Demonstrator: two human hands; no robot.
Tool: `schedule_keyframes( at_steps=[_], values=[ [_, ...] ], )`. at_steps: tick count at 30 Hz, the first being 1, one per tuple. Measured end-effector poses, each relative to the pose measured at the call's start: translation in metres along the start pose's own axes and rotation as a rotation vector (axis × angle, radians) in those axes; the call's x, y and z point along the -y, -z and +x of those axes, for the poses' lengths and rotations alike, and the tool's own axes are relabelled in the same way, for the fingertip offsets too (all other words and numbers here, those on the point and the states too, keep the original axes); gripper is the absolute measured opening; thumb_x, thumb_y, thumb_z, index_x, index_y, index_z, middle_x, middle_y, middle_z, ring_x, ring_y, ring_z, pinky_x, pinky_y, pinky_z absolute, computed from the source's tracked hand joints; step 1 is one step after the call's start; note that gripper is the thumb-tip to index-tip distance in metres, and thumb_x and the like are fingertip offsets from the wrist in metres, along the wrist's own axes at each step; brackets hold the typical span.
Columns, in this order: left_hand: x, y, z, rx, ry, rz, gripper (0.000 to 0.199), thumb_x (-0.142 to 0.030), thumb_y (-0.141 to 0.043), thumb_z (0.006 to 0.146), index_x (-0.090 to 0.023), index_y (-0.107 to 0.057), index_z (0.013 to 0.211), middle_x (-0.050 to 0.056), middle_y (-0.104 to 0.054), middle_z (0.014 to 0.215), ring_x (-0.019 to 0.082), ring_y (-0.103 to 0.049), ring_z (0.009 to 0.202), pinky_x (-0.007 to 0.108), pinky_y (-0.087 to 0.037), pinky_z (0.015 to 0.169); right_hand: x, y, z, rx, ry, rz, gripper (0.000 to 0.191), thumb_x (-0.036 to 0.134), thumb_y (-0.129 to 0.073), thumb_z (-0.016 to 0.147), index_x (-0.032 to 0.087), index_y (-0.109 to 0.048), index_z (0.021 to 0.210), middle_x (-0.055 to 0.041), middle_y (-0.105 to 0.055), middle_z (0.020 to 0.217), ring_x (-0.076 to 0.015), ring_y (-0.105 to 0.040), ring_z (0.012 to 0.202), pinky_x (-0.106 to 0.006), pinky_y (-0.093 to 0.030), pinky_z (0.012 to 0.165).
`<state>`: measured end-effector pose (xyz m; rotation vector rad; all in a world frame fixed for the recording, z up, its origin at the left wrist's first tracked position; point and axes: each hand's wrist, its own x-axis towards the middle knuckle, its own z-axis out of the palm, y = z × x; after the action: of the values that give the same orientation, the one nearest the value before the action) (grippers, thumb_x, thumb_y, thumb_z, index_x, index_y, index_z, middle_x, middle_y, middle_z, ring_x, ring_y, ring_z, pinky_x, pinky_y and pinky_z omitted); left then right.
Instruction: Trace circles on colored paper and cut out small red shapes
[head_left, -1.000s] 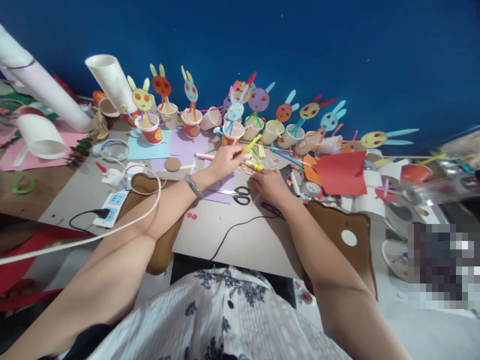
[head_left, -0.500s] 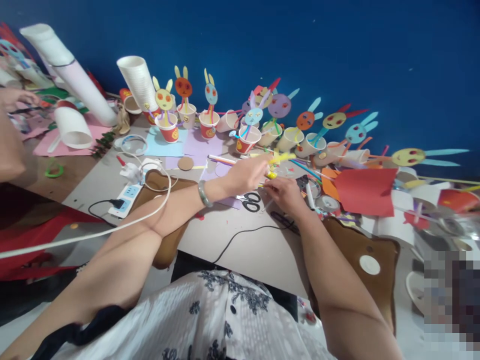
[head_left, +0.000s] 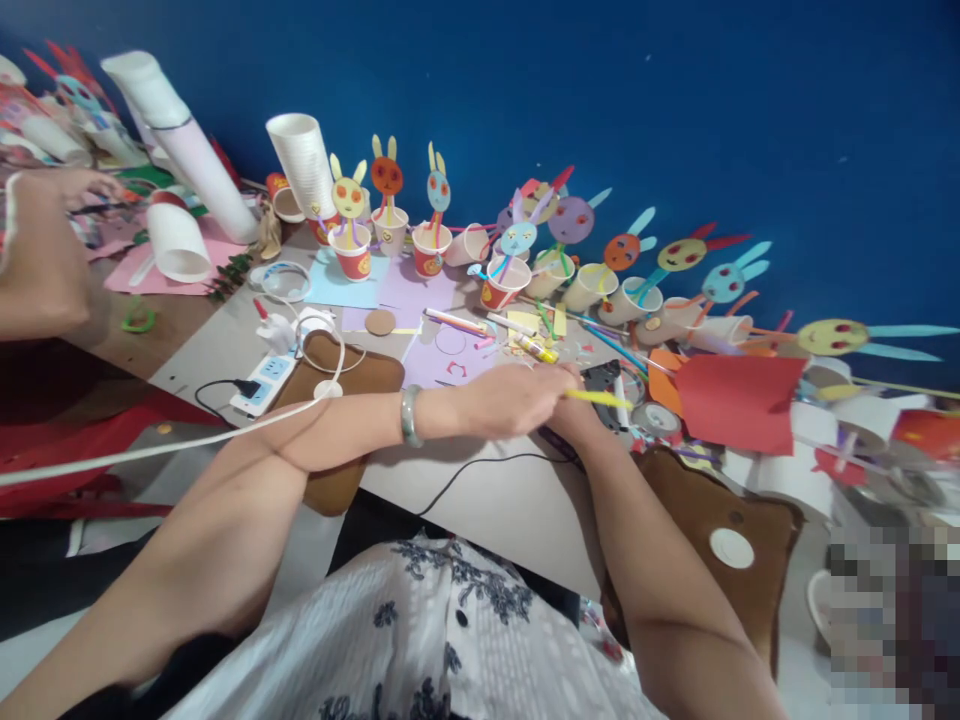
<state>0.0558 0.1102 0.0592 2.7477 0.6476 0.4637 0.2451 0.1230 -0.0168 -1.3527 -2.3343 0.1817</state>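
Note:
My left hand (head_left: 521, 398), with a bangle on its wrist, is closed on a thin yellow strip (head_left: 596, 397) that sticks out to the right. Just beyond and partly beneath it is my right hand (head_left: 568, 415); its fingers are mostly hidden behind the left hand, so what they hold is unclear. A yellow glue stick (head_left: 538, 348) lies behind the hands among paper scraps. Purple paper (head_left: 427, 362) with a drawn circle and a small red cutout is to the left. The scissors are largely covered by my left hand.
Paper cups with rabbit figures (head_left: 504, 280) line the blue wall. A power strip (head_left: 266, 385) and white cable lie left, red paper (head_left: 739, 400) right. Another person's arm (head_left: 41, 260) reaches in at far left. Brown cushions (head_left: 720, 540) lie at the near edge.
My left hand has come down and towards me, now overlapping the right hand. The yellow strip has moved right and nearer with it, uncovering the glue stick. The view has shifted slightly.

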Motion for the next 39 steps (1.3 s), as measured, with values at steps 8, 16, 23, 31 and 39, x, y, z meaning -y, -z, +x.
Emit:
schedule_keyframes(
  at_steps=[8,16,23,31,39],
  values=[
    [0.028,0.027,-0.045,0.116,0.627,0.143,0.039,-0.022,-0.036,0.096,-0.011,-0.055,0.128,0.016,-0.072,0.1,0.027,-0.07,0.092,0.036,-0.049,0.077,0.008,-0.001,0.0,0.053,0.052,0.037,0.017,0.02,-0.055,0.092,0.017,-0.07,0.086,-0.0074,-0.072,0.08,-0.0208,-0.061,0.079,-0.036,-0.034,0.081],
    [0.031,0.039,-0.124,0.358,0.837,0.443,0.048,-0.044,-0.037,0.095,-0.009,-0.055,0.122,0.021,-0.072,0.09,0.039,-0.071,0.088,0.041,-0.049,0.069,0.025,0.003,0.001,0.201,0.072,-0.054,0.025,0.027,-0.053,0.097,0.017,-0.071,0.084,-0.0081,-0.071,0.085,-0.0208,-0.057,0.085,-0.036,-0.028,0.083],
    [0.037,0.035,-0.127,0.421,0.872,0.468,0.046,-0.047,-0.023,0.094,-0.02,-0.05,0.121,0.013,-0.075,0.091,0.037,-0.07,0.083,0.038,-0.045,0.063,0.037,0.01,-0.001,0.299,0.049,-0.104,0.03,0.026,-0.047,0.1,0.014,-0.073,0.092,-0.0087,-0.07,0.09,-0.0198,-0.053,0.086,-0.037,-0.023,0.085],
    [0.029,0.038,-0.131,0.402,0.829,0.416,0.049,-0.036,-0.035,0.088,-0.021,-0.051,0.132,0.01,-0.072,0.081,0.038,-0.068,0.078,0.039,-0.045,0.065,0.042,0.012,0.0,0.322,0.052,-0.096,0.027,0.028,-0.053,0.097,0.013,-0.075,0.091,-0.0085,-0.071,0.088,-0.0197,-0.053,0.084,-0.037,-0.024,0.086],
    [0.055,0.051,-0.151,0.174,0.859,-0.089,0.05,-0.031,-0.046,0.082,-0.018,-0.055,0.129,0.005,-0.073,0.107,0.023,-0.065,0.092,0.034,-0.048,0.09,0.039,0.008,-0.001,0.337,0.048,-0.118,0.026,0.027,-0.053,0.098,0.014,-0.074,0.092,-0.0097,-0.073,0.089,-0.0211,-0.056,0.088,-0.036,-0.026,0.084]
  ],
)
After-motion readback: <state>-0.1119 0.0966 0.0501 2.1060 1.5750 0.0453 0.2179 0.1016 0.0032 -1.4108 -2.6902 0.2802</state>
